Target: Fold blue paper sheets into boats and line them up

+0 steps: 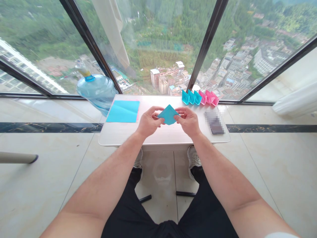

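Blue folded paper with a pointed top (168, 114) is pinched between the fingertips of both hands, a little above the middle of the small white table (158, 140). The left hand (149, 121) is closed on the paper's left corner. The right hand (188, 121) is closed on the right corner the same way, with fingers on top and thumb below. It looks like a fold is being pressed. To do this well, I think the two edges should line up first. Then the thumbs should slide along the fold and press it flat and sharp. Holding only the corners keeps the fingers out of the way. But the paper is thin and could bend or slip if one side is pulled harder, so both hands should pull the same. Laying it down on the table top may make the press easier. On the left of the table lies a flat square sheet of blue paper (123, 111), with a pink sheet (137, 114) peeking out under it. At the far right edge stands a row of small folded blue paper shapes (191, 97) and pink ones (209, 98). The piece in hand could be matched to them. A dark phone (215, 124) lies on the right, near the right hand but not touching it. A big clear blue water jug (96, 91) stands on the floor by the far left corner, next to the tall window (160, 39).
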{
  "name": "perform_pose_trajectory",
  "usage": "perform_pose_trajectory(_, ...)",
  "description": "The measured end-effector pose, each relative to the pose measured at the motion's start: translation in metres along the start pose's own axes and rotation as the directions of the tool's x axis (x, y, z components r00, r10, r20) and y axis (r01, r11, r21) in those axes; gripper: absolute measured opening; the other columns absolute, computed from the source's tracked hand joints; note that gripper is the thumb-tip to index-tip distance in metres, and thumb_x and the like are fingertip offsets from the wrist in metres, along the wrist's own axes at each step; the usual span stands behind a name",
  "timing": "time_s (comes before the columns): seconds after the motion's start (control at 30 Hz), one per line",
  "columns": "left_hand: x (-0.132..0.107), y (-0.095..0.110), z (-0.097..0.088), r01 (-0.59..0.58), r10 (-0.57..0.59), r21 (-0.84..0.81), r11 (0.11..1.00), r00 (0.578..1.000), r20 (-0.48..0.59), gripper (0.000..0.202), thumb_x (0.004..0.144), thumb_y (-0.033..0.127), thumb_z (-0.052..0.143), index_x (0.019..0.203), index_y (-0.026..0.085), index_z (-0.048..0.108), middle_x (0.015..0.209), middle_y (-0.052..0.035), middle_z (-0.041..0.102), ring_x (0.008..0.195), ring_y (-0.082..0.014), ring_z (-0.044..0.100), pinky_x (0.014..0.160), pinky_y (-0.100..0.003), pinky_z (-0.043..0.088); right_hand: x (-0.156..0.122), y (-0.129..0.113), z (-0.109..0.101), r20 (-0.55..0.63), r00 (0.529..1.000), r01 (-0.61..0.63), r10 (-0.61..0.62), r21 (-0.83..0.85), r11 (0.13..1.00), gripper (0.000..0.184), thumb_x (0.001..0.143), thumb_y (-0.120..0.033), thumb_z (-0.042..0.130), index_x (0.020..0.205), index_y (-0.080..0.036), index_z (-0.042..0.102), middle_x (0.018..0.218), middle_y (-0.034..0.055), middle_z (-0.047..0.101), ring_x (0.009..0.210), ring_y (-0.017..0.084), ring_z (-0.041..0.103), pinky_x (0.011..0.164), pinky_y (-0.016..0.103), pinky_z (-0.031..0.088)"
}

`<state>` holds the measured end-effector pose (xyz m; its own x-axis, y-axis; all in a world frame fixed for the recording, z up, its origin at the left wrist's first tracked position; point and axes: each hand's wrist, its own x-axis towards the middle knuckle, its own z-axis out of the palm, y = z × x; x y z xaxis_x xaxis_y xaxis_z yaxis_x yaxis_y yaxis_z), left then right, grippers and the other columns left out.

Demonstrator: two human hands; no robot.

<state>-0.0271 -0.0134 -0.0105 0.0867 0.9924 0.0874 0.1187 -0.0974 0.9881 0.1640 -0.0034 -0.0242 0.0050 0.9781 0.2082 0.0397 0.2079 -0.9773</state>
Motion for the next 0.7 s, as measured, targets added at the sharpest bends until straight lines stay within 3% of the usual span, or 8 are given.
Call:
perform_pose_trajectory(0.17,-0.001,-0.003,0.000,-0.073,0.073,0.033,0.997,0.997,0.000,0.052,0.068,0.015,0.066,0.119,0.022,0.062,0.074,0.0041,0.068,0.060,-0.0136,0.069,0.050,-0.020,0.050,-0.002,0.002,0.001,0.021,0.998,0.057,-0.056,-0.066,0.996,0.023,0.075,-0.028,0.073,0.097,-0.023,0.070,0.092,-0.0022,0.071,0.062,0.009,0.058,0.058,0.025,0.050)
perform_pose_trajectory(0.27,-0.001,-0.004,0.001,-0.093,0.093,0.033,0.995,0.996,0.015,0.048,0.068,0.014,0.064,0.115,0.023,0.062,0.079,0.0039,0.068,0.060,-0.0121,0.069,0.049,-0.019,0.049,-0.003,0.001,0.002,0.032,0.999,0.046,-0.044,-0.063,0.997,0.021,0.074,-0.028,0.073,0.094,-0.022,0.068,0.087,-0.0033,0.070,0.059,0.008,0.056,0.055,0.024,0.048)
perform_pose_trajectory(0.37,0.000,-0.005,0.001,-0.069,0.069,0.024,0.997,0.997,0.022,0.031,0.066,0.016,0.067,0.097,0.020,0.060,0.075,0.0036,0.067,0.059,-0.0133,0.068,0.047,-0.020,0.048,-0.001,-0.002,0.000,0.058,0.998,-0.003,0.004,-0.009,1.000,0.025,0.069,-0.029,0.077,0.088,-0.021,0.064,0.078,-0.0050,0.066,0.057,0.009,0.057,0.051,0.023,0.047)
perform_pose_trajectory(0.47,0.000,-0.002,0.000,-0.035,0.035,-0.008,0.999,0.999,0.022,0.023,0.067,0.020,0.072,0.084,0.018,0.057,0.068,0.0018,0.068,0.062,-0.0165,0.070,0.049,-0.022,0.052,0.001,-0.007,-0.006,0.185,0.980,-0.086,0.080,0.028,0.996,0.027,0.069,-0.035,0.078,0.084,-0.020,0.062,0.070,-0.0038,0.067,0.057,0.012,0.062,0.051,0.024,0.050)
perform_pose_trajectory(0.57,0.000,0.002,-0.003,0.008,-0.007,-0.071,0.997,1.000,0.018,0.026,0.067,0.024,0.076,0.087,0.017,0.061,0.069,-0.0006,0.071,0.063,-0.0178,0.071,0.053,-0.025,0.055,0.001,-0.012,-0.010,0.286,0.948,-0.153,0.142,0.016,0.988,0.032,0.074,-0.046,0.075,0.087,-0.018,0.067,0.068,0.0005,0.071,0.061,0.016,0.068,0.053,0.026,0.052)
perform_pose_trajectory(0.7,-0.002,0.009,-0.006,0.092,-0.089,-0.159,0.983,0.996,0.027,0.032,0.069,0.031,0.076,0.094,0.015,0.065,0.074,-0.0042,0.075,0.067,-0.0207,0.074,0.057,-0.029,0.058,0.000,-0.017,-0.011,0.245,0.958,-0.157,0.147,0.020,0.987,0.041,0.074,-0.052,0.075,0.093,-0.016,0.072,0.068,0.0028,0.072,0.061,0.017,0.069,0.052,0.026,0.053)
